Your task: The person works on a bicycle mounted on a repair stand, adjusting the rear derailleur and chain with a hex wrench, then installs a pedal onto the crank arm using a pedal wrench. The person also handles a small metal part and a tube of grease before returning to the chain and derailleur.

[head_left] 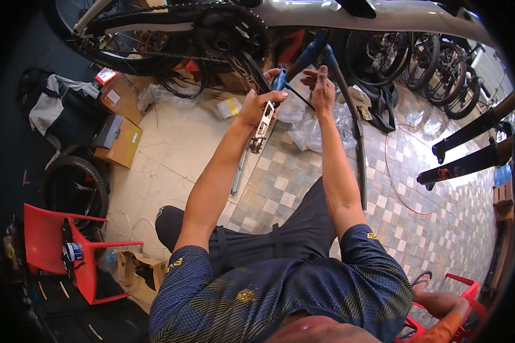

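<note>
A black crank arm slants down from the chainring of a raised bicycle. My left hand is closed at its lower end, its fingertips around the blue handle of a hex key. From that handle a dark shaft points down to the right. Hanging just below my left hand is a silver pedal; whether the palm grips it too is hidden. My right hand is raised to the right of the hex key, fingers apart and holding nothing, close to the blue-and-grey stand legs.
The light bicycle frame spans the top. A black suspension fork juts in at right, near several parked bicycles. Cardboard boxes and a red chair stand left. Clear plastic wrap lies under the stand. Another person's arm shows lower right.
</note>
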`<state>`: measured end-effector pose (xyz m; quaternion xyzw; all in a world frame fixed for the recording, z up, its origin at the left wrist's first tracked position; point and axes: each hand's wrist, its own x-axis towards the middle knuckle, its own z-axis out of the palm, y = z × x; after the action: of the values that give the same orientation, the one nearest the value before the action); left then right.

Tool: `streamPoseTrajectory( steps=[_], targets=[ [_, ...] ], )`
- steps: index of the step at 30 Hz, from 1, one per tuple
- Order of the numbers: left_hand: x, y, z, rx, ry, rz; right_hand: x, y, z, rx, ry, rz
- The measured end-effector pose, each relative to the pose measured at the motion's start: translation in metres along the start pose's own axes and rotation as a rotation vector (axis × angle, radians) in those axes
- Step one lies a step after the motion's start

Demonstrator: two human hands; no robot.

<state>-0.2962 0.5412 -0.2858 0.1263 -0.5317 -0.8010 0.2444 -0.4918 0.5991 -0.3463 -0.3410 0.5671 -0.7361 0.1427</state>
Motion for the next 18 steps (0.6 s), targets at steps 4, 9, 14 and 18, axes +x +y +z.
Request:
streamPoseTrajectory(
  steps=[4, 9, 14, 18],
  targets=[
    [0.000, -0.002, -0.001, -0.020, -0.072, 0.019, -0.016, -0.043, -0.005, -0.217, -0.417, 0.064],
    [-0.026, 0.012, -0.042, -0.014, -0.114, 0.046, -0.021, -0.060, 0.009, -0.331, -0.482, -0.064],
    [-0.103, -0.013, -0.019, 0.404, 0.045, 0.391, -0.013, -0.047, -0.005, -0.116, -0.443, 0.108],
    [-0.127, -0.041, 0.040, 0.820, 0.340, 0.591, 0.007, -0.037, -0.008, -0.072, -0.266, -0.024]
  ],
)
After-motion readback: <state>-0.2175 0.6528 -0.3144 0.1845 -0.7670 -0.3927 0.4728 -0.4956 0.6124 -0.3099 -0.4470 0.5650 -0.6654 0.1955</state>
